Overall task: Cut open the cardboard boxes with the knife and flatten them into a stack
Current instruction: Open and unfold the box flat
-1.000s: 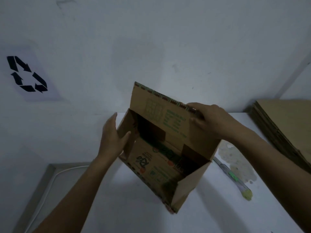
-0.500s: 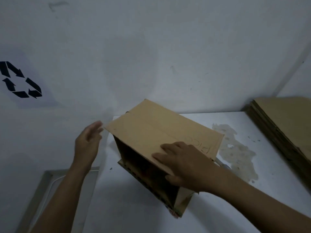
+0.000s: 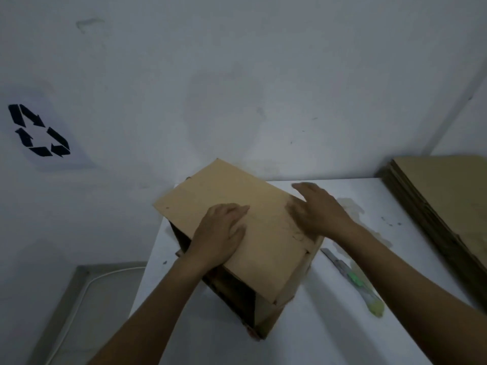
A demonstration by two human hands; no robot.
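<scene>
Left hand (image 3: pixel 221 233) and right hand (image 3: pixel 319 214) both open and flat on the cardboard box (image 3: pixel 266 248), maybe pushing down, utility knife (image 3: pixel 353 280) just beside.

Entry: I can make out one sign only, a black recycling symbol (image 3: pixel 58 139) of three chasing arrows. It stands on a paler patch of the white wall (image 3: pixel 263 75), far left. Faint pen marks cross the top of the cardboard box (image 3: pixel 237 201) near its right edge (too blurred for me to read). Any print on the knife (image 3: pixel 353 280) is too small to tell.
</scene>
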